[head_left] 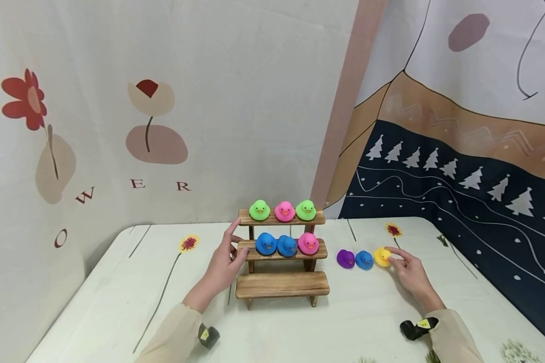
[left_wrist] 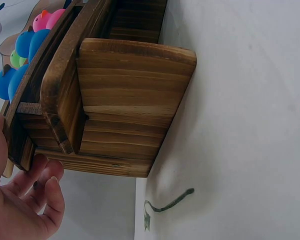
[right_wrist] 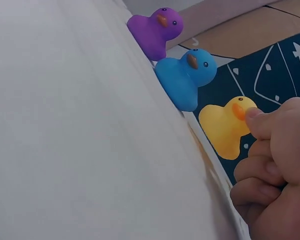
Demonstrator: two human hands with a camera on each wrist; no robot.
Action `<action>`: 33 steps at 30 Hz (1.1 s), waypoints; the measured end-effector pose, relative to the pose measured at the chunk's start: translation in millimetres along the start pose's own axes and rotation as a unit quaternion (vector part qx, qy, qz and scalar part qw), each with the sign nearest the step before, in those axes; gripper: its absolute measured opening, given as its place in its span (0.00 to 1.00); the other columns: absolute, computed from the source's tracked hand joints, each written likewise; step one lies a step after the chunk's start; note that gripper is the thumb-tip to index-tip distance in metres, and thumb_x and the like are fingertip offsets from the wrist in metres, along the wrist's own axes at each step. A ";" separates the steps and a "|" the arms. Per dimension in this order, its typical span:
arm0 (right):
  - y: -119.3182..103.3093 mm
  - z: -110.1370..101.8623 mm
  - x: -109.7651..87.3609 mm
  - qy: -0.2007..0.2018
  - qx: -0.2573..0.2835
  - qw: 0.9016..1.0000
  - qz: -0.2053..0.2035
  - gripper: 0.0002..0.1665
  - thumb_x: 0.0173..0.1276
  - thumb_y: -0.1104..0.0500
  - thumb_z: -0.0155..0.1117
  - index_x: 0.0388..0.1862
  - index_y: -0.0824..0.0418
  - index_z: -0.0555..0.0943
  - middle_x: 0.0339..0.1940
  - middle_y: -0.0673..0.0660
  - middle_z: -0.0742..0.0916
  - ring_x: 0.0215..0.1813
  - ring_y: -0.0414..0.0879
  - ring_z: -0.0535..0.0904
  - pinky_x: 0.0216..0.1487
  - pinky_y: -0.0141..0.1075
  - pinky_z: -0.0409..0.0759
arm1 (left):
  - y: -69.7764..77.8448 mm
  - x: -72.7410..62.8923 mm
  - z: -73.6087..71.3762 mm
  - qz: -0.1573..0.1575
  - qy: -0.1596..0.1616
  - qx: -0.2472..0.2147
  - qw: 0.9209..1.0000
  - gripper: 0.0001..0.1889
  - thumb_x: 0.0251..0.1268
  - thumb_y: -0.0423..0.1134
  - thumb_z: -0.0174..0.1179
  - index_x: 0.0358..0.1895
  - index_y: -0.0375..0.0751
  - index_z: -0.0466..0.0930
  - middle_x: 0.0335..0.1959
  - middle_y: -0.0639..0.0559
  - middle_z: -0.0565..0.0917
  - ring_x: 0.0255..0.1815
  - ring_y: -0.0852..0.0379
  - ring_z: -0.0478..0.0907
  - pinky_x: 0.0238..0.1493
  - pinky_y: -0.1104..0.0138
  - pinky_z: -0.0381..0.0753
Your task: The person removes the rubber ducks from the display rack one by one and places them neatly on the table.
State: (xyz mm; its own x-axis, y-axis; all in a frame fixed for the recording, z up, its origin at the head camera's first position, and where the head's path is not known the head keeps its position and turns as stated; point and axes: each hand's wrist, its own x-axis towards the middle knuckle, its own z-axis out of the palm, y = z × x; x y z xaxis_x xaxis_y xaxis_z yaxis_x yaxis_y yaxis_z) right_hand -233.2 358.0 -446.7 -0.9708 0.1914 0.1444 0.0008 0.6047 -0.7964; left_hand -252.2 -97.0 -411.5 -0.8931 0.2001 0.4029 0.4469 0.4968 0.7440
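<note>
A three-tier wooden display stand (head_left: 281,285) stands mid-table. My left hand (head_left: 220,269) grips its left end, thumb by the middle tier and a fingertip up at the top tier. In the left wrist view, fingers (left_wrist: 42,185) curl at the stand's wooden side (left_wrist: 125,90). Off to the right, my right hand (head_left: 411,275) pinches a yellow rubber duck (head_left: 381,257) by the head. A blue duck (head_left: 364,260) and a purple duck (head_left: 345,258) sit in a row left of it, also seen in the right wrist view.
On the top tier are a green duck (head_left: 260,210), a pink duck (head_left: 284,212) and another green duck (head_left: 306,210). Two blue ducks (head_left: 266,244) and a pink duck (head_left: 308,244) fill the middle tier. A printed cloth backdrop (head_left: 254,101) rises behind the white table (head_left: 345,322).
</note>
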 end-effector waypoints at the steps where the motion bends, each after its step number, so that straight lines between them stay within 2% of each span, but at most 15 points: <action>1: 1.3 0.4 0.2 -0.002 -0.001 1.000 0.002 0.22 0.75 0.64 0.50 0.65 0.68 0.70 0.16 0.47 0.65 0.16 0.36 0.59 0.18 0.29 0.60 | -0.1 0.3 0.2 0.000 0.000 0.001 1.000 0.39 0.69 0.34 0.55 0.76 0.58 0.44 0.48 0.43 0.73 0.31 0.57 0.68 0.31 0.70 0.72; 6: 4.6 1.1 -0.5 -0.014 -0.014 1.000 0.012 0.23 0.75 0.63 0.49 0.66 0.67 0.69 0.17 0.48 0.67 0.18 0.37 0.61 0.20 0.29 0.62 | 0.1 1.2 1.0 0.003 0.000 0.004 1.000 0.39 0.69 0.34 0.55 0.76 0.58 0.44 0.48 0.43 0.73 0.30 0.57 0.68 0.31 0.70 0.71; 12: 3.4 1.5 -0.8 -0.011 -0.022 1.000 0.017 0.23 0.75 0.63 0.48 0.67 0.67 0.69 0.21 0.50 0.69 0.20 0.38 0.62 0.22 0.30 0.63 | 0.4 2.1 1.0 0.000 0.000 0.005 1.000 0.39 0.69 0.35 0.55 0.76 0.58 0.43 0.48 0.43 0.73 0.31 0.58 0.68 0.31 0.70 0.72; 19: 3.1 4.7 2.4 -0.026 -0.038 0.999 0.011 0.27 0.75 0.63 0.47 0.72 0.64 0.64 0.18 0.52 0.67 0.19 0.39 0.60 0.21 0.31 0.62 | 0.4 0.8 0.1 -0.001 0.003 0.007 1.000 0.39 0.69 0.35 0.55 0.76 0.58 0.43 0.48 0.43 0.73 0.31 0.57 0.68 0.31 0.70 0.72; 22: 2.3 6.0 2.0 -0.035 -0.046 0.998 0.007 0.28 0.76 0.63 0.47 0.74 0.63 0.61 0.31 0.60 0.77 0.20 0.40 0.61 0.23 0.32 0.63 | 0.3 0.7 0.0 -0.002 0.004 0.010 1.000 0.39 0.69 0.35 0.55 0.76 0.58 0.43 0.49 0.42 0.73 0.31 0.57 0.68 0.31 0.70 0.72; 25: 0.6 6.3 0.2 -0.040 -0.051 0.998 0.011 0.29 0.76 0.62 0.46 0.75 0.63 0.59 0.43 0.64 0.77 0.22 0.41 0.61 0.25 0.32 0.63 | 0.7 0.6 -0.1 -0.004 0.002 0.009 1.000 0.39 0.69 0.35 0.55 0.76 0.58 0.43 0.49 0.42 0.73 0.31 0.57 0.68 0.32 0.70 0.72; 27: -0.5 6.0 -0.7 -0.039 -0.050 0.998 0.014 0.29 0.76 0.62 0.46 0.74 0.63 0.59 0.46 0.65 0.78 0.22 0.41 0.62 0.25 0.32 0.63 | 1.2 0.2 -0.1 -0.006 0.001 0.008 1.000 0.39 0.69 0.35 0.55 0.76 0.58 0.43 0.49 0.42 0.73 0.32 0.57 0.68 0.32 0.70 0.73; 29: -2.1 5.7 -1.7 -0.039 -0.048 0.998 0.022 0.29 0.77 0.62 0.46 0.75 0.63 0.59 0.39 0.65 0.76 0.22 0.41 0.62 0.25 0.32 0.63 | 1.4 0.2 -0.1 -0.006 0.000 0.007 1.000 0.39 0.69 0.35 0.55 0.76 0.57 0.43 0.49 0.42 0.73 0.32 0.57 0.68 0.32 0.70 0.73; 33: -3.5 5.0 -2.6 -0.039 -0.044 0.998 0.027 0.29 0.77 0.62 0.46 0.74 0.63 0.59 0.53 0.68 0.77 0.23 0.43 0.61 0.27 0.34 0.63 | 1.0 0.2 0.1 -0.004 0.001 0.007 1.000 0.39 0.69 0.35 0.55 0.76 0.57 0.43 0.49 0.42 0.73 0.32 0.57 0.68 0.32 0.70 0.72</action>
State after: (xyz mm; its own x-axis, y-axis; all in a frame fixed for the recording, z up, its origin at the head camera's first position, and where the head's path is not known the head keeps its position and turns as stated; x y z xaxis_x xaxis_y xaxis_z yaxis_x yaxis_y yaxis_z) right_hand -231.8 351.4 -447.3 -0.9844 0.1679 0.0533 0.0721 0.6605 -0.7474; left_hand -251.9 -96.4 -410.8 -0.8963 0.1950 0.3983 0.4396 0.5096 0.7396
